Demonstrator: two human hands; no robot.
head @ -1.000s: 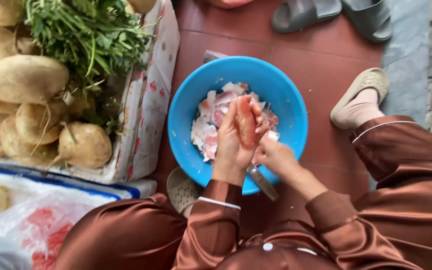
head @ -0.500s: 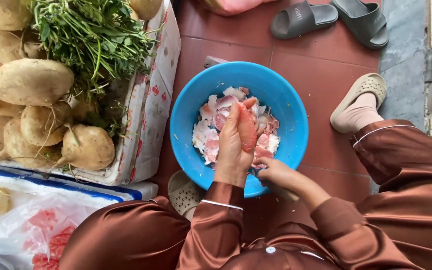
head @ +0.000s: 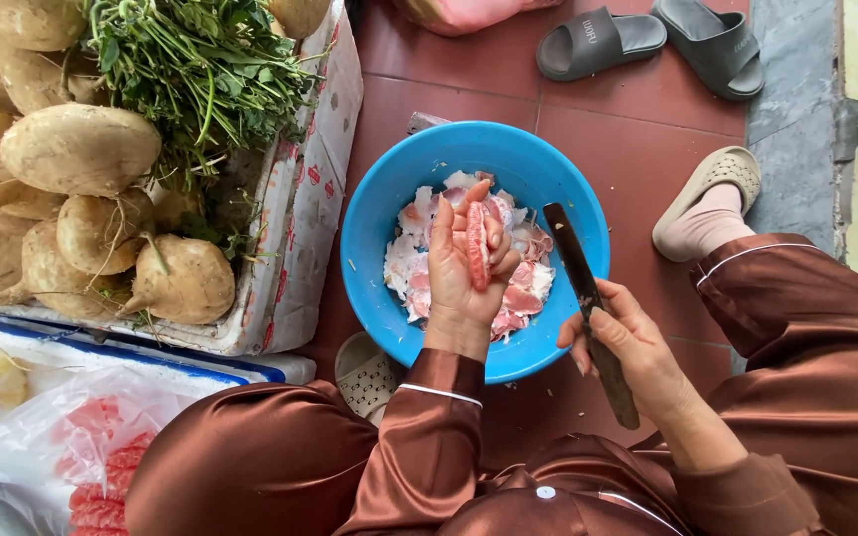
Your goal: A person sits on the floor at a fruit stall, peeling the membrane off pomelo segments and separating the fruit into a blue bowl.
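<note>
A blue plastic bowl stands on the red tiled floor between my knees, holding several pink and white peeled fruit pieces. Over the bowl my left hand grips one pink segment upright between fingers and thumb. To the right of the bowl my right hand holds a dark-bladed knife by its handle, the blade pointing up over the bowl's right rim, clear of the segment.
A white foam box at left holds large tan root vegetables and leafy greens. A clear bag of pink fruit lies lower left. Grey slippers sit at top right, and my slippered foot is right of the bowl.
My right hand has pulled away from the segment to the right and now shows the knife blade raised beside the bowl. The left hand still holds the segment over the bowl.
</note>
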